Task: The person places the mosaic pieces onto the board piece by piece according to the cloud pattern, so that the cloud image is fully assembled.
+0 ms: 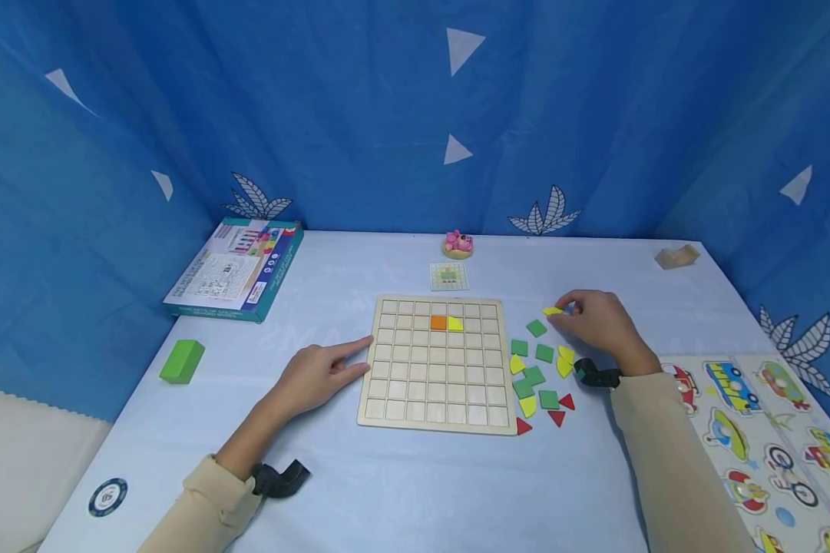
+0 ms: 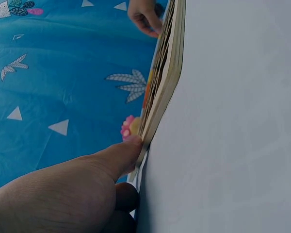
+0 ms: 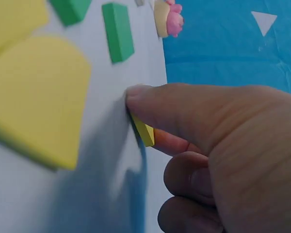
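My right hand point(image 1: 597, 319) pinches a yellow rounded tile point(image 1: 553, 311) between thumb and forefinger, just above the table; the right wrist view shows this yellow tile point(image 3: 144, 132) partly hidden by the thumb. My left hand point(image 1: 315, 376) touches the left edge of a wooden grid board point(image 1: 437, 428) with thumb and forefinger extended; in the left wrist view, the thumb point(image 2: 121, 156) meets the board's rim. On the board, an orange square tile point(image 1: 438, 322) lies beside a yellow rounded tile point(image 1: 455, 324). Loose green squares point(image 1: 549, 399), yellow rounded tiles point(image 1: 528, 406) and red triangles point(image 1: 556, 418) lie to its right.
Behind the board lie a small pattern card point(image 1: 449, 276) and a pink figurine point(image 1: 458, 244). A game box point(image 1: 235, 269) and green block point(image 1: 183, 362) are at left. A picture puzzle sheet point(image 1: 753, 430) lies at right, a brown piece point(image 1: 677, 256) at back right.
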Demonstrator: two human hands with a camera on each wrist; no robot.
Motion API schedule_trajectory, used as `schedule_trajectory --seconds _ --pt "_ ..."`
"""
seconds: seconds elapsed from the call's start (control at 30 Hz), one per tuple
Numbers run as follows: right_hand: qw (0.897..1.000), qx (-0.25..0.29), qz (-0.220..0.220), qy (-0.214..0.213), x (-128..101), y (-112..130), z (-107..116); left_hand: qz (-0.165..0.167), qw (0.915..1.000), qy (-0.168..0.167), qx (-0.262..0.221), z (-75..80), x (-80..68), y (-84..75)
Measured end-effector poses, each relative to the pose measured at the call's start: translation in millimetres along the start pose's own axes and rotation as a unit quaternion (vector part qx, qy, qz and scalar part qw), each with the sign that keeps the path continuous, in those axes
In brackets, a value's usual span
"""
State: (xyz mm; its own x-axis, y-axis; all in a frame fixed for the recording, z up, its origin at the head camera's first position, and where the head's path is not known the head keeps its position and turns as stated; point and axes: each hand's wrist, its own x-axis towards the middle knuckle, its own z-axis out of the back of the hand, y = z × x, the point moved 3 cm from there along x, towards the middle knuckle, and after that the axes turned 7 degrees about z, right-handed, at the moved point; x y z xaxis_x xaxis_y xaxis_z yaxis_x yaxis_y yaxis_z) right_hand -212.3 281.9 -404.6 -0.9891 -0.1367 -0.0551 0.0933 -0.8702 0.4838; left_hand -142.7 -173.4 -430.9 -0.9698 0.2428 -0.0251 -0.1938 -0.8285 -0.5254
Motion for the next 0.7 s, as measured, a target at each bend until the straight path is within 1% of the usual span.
schedule_trajectory --seconds 0.1,0.3,0.53,0.7 --pt "1.0 0.011 0.018 -0.006 0 7 -1 0.0 1.0 0.0 -0.001 0.0 -0.5 0.1" --pt "0.996 0.066 0.059 0.0 2 25 -9 0.002 1.0 0.003 -0.005 0.3 -0.3 0.0" --pt "0.99 0.066 0.12 0.026 1 53 -30 0.003 1.0 0.005 -0.003 0.5 0.4 0.3" --pt "0.986 0.075 0.145 0.037 -2 73 -42 0.002 1.0 0.006 -0.001 0.3 0.5 0.6"
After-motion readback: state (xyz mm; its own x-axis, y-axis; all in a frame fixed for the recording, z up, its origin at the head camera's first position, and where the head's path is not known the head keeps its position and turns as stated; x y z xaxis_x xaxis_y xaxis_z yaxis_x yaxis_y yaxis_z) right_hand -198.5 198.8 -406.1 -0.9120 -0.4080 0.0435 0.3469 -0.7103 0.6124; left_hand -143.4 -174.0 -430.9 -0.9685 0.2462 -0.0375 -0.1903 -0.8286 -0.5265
